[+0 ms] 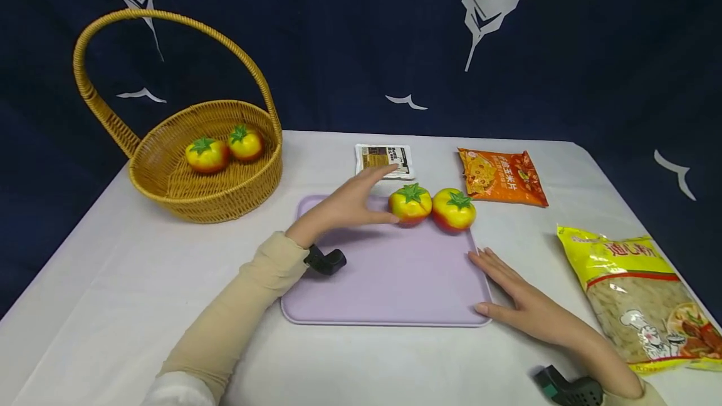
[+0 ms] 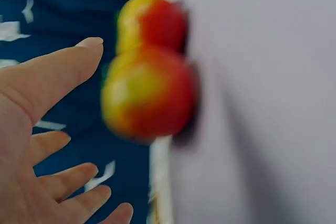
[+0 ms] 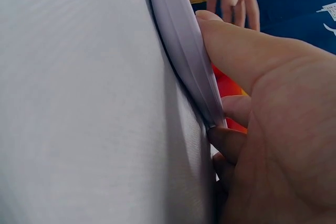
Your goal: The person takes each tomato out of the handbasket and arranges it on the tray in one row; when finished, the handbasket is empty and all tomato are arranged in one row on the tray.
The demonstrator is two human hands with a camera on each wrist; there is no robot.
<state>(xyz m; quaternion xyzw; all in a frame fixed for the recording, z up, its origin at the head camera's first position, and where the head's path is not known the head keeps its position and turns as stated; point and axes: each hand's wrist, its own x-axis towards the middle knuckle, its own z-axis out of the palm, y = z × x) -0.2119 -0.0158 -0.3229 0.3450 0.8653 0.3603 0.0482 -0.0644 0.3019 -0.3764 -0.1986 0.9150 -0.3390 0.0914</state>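
On the far right part of the lilac tray (image 1: pixel 389 281) sit two yellow-and-red tomatoes with green leafy tops, the left tomato (image 1: pixel 410 205) beside the right tomato (image 1: pixel 454 210). My left hand (image 1: pixel 355 201) is spread just left of them, thumb near the left tomato. In the left wrist view, the nearer tomato (image 2: pixel 149 95) stands apart from the thumb, and nothing is between the fingers. My right hand (image 1: pixel 524 302) rests at the tray's right edge. Seen from the right wrist, its thumb and fingers touch the tray rim (image 3: pixel 184 51) without curling round it.
A wicker basket (image 1: pixel 209 202) with a tall handle stands at the back left, holding two similar tomatoes (image 1: pixel 207 155). Behind the tray lies a small white-and-brown packet (image 1: pixel 383 160). An orange snack bag (image 1: pixel 502 175) is at the back right, and a yellow clear-fronted bag (image 1: pixel 637 299) at right.
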